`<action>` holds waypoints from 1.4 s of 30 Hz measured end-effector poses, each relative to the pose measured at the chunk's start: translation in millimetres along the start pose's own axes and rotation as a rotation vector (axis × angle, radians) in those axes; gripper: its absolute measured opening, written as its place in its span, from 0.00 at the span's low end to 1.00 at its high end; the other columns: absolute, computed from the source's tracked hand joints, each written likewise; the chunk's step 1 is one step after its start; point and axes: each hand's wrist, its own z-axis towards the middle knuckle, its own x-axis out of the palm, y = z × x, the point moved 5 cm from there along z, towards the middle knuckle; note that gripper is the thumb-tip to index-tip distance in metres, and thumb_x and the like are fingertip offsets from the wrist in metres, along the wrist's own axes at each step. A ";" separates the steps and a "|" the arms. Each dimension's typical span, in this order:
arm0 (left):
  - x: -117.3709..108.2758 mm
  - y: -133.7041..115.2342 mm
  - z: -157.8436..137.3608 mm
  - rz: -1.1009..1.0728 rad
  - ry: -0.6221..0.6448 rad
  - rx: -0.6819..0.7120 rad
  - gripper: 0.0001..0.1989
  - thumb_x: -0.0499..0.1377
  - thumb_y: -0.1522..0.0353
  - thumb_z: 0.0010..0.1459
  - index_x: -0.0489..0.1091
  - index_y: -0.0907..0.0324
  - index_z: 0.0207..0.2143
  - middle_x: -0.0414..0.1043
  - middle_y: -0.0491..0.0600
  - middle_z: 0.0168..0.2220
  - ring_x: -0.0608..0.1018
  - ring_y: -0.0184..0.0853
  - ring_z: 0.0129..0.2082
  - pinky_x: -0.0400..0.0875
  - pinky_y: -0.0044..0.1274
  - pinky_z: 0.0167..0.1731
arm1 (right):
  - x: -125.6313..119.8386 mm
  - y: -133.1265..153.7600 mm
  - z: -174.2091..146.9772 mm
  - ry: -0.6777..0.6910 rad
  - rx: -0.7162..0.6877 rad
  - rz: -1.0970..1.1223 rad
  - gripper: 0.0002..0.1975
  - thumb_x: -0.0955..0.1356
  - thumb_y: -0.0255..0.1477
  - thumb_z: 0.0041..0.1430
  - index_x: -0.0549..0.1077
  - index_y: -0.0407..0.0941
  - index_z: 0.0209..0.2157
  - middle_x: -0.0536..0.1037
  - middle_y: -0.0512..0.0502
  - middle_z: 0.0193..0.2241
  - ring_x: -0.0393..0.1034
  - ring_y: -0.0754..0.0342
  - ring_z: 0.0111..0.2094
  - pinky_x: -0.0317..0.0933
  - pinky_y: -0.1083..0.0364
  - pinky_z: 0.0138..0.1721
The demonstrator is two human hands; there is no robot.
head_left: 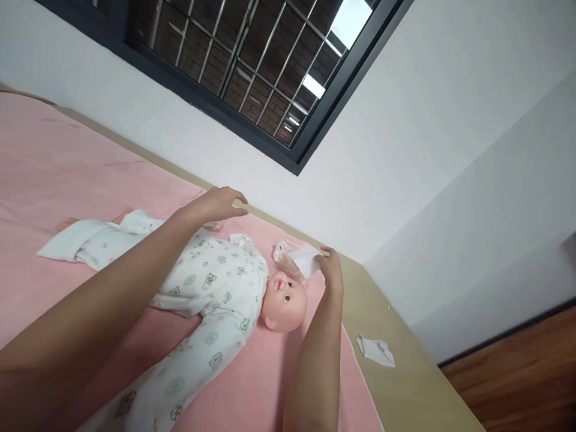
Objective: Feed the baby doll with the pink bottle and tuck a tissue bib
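A baby doll [285, 303] lies on its back on a pink blanket [81, 156], its head toward the right. Its white clothes [216, 273] have green and pink animal prints; one long sleeve stretches toward me. Over the doll's far side hovers my left hand [220, 204], open, thumb and fingers apart and nothing between them. Beyond the doll's head, my right hand [332, 268] has its fingers closed at the edge of a white tissue [306, 260]. That tissue overlaps a partly clear plastic packet [282, 252] lying beside the head.
A crumpled white tissue [377, 351] lies on the tan table surface [405, 384] at the right. Behind the table stands a white wall [342, 204] with a barred, dark-framed window [252, 66]. A wooden panel [526, 360] shows at the lower right.
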 end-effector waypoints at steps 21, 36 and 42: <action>-11.6 34.5 -2.7 -0.258 0.026 -0.111 0.23 0.56 0.53 0.51 0.74 0.56 0.44 0.73 0.52 0.52 0.75 0.44 0.49 0.68 0.27 0.47 | 63.3 2.9 44.1 0.147 -0.181 -0.085 0.26 0.60 0.25 0.43 0.74 0.41 0.46 0.76 0.41 0.49 0.70 0.50 0.48 0.63 0.52 0.50; -7.6 38.4 2.1 -0.306 0.028 -0.093 0.21 0.57 0.54 0.50 0.74 0.54 0.42 0.74 0.49 0.50 0.74 0.44 0.50 0.67 0.29 0.48 | 48.8 -37.3 40.5 0.151 -0.066 -0.348 0.26 0.62 0.22 0.44 0.76 0.42 0.47 0.76 0.41 0.50 0.68 0.45 0.54 0.62 0.50 0.54; -10.3 42.9 2.8 -0.316 -0.011 -0.107 0.22 0.57 0.52 0.48 0.74 0.55 0.40 0.75 0.50 0.48 0.76 0.45 0.48 0.68 0.28 0.46 | 32.9 -34.2 26.6 0.027 -0.096 -0.349 0.26 0.62 0.23 0.49 0.72 0.39 0.51 0.74 0.37 0.52 0.68 0.44 0.54 0.61 0.50 0.54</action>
